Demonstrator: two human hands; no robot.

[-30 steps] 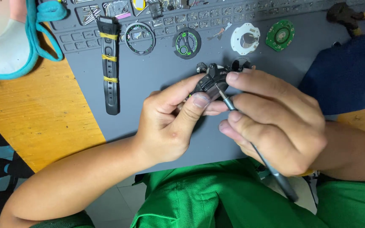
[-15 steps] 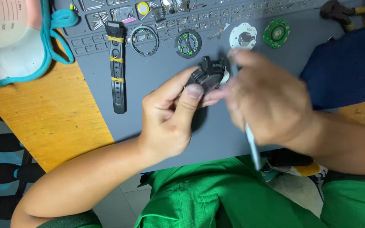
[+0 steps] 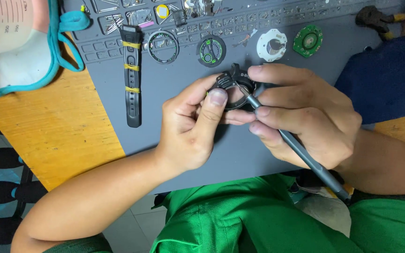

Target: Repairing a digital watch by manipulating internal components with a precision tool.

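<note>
The left hand (image 3: 191,129) pinched a black plastic watch case (image 3: 233,89) between thumb and fingers, holding it just above the grey rubber work mat (image 3: 174,122) that covered part of the yellow wooden tabletop (image 3: 48,126). The right hand (image 3: 305,117) steadied the far side of the case with its forefinger, while its grip pressed around a slim grey metal hand tool (image 3: 301,150), whose tip rested at the case's open middle and whose shaft ran down past the wrist toward the green clothing (image 3: 240,220).

Beyond the hands, on the mat, lay a black rubber watch strap with yellow bands (image 3: 132,75), a round black dial ring (image 3: 163,47), a dark round dial with green marks (image 3: 211,50), a white plastic round frame (image 3: 272,45) and a green round circuit board (image 3: 307,40). A dark blue cloth (image 3: 380,79) lay at the right, near the right hand, and a white bowl with a teal rim (image 3: 15,56) sat at the upper left.
</note>
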